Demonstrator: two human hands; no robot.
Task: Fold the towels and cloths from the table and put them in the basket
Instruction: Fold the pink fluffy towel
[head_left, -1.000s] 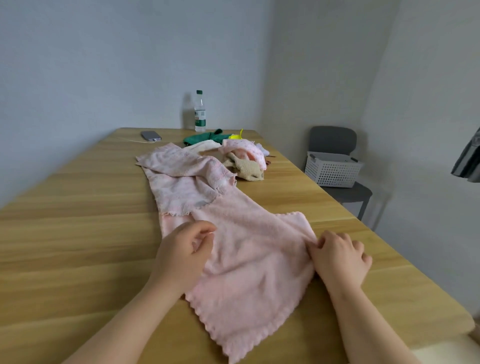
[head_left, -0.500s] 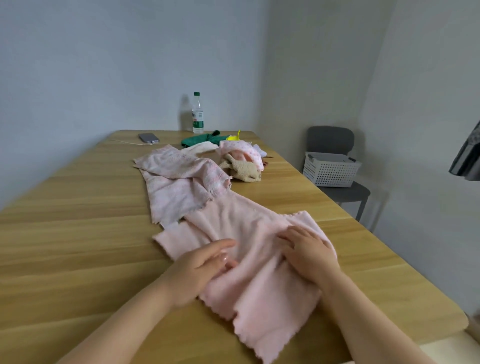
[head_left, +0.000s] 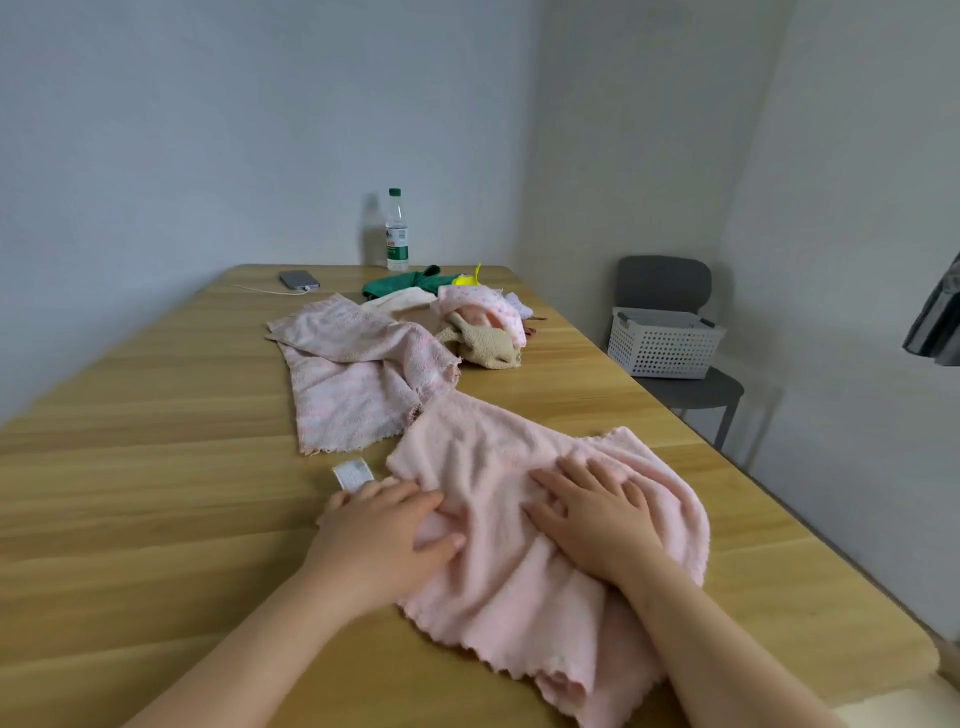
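At the near edge of the table (head_left: 156, 519), the pale pink towel (head_left: 498, 452) lies more gathered than half a second ago. Its left flap has come in over the middle, and a small white label (head_left: 353, 474) now shows on the wood just beyond the left hand (head_left: 384, 530). The right hand (head_left: 597, 525) has shifted onto the towel's centre.

Farther up the table, a second, worn pink towel (head_left: 353, 379) touches the first one's far corner. Behind it sit a beige cloth (head_left: 488, 348), a dotted pink cloth (head_left: 483, 306) and a green cloth (head_left: 405, 285), then a phone (head_left: 298, 279) and a water bottle (head_left: 397, 231) by the wall. The white basket (head_left: 665, 340) stands on a grey chair (head_left: 665, 283) off the table's right side, well apart from the towels.

Both hands lie palm down with straight fingers and grasp nothing. The left rests on the towel's left edge, and the right is spread flat and presses the middle.
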